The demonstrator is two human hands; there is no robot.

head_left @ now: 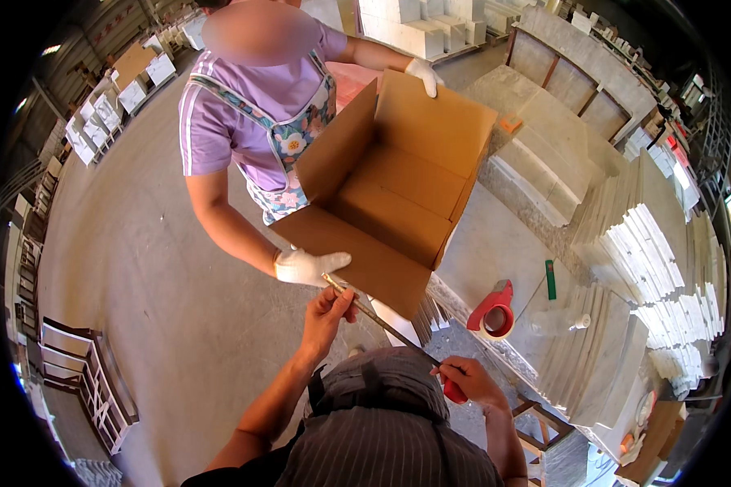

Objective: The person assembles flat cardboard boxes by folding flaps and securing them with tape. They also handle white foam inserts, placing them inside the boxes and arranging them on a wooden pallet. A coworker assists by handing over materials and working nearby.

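A thin, dark strip, most likely the drawn-out blade of a tape measure (397, 334), slanted across the space in front of the wearer's waist, below the near side of an open cardboard box (398, 191). The left hand (330, 315) had thumb and fingers pinched round the strip near its upper end; the tip poked out just beside a co-worker's glove (304, 266), and I couldn't tell whether they touched. The right hand (473, 380) was curled closed at the lower end, around the red case (455, 391).

I judged the strip light and stiff lengthwise, yet likely to buckle if pushed sideways. The case looked the firm place to grip, with a light pinch at the tip; a bare metal edge might slip or nip.

The box was tilted, its brown walls probably light and fairly rigid, the flaps bendier. The co-worker (256, 122) held it by the near flap with one gloved hand and by the far corner with the other (424, 77); a corner seemed the surer hold.

On the stone-topped desk (495, 231) to the right lay a red tape dispenser (477, 312), a slim green object (551, 280) and a clear bottle (562, 323), with stacked stone slabs (643, 252) beyond.
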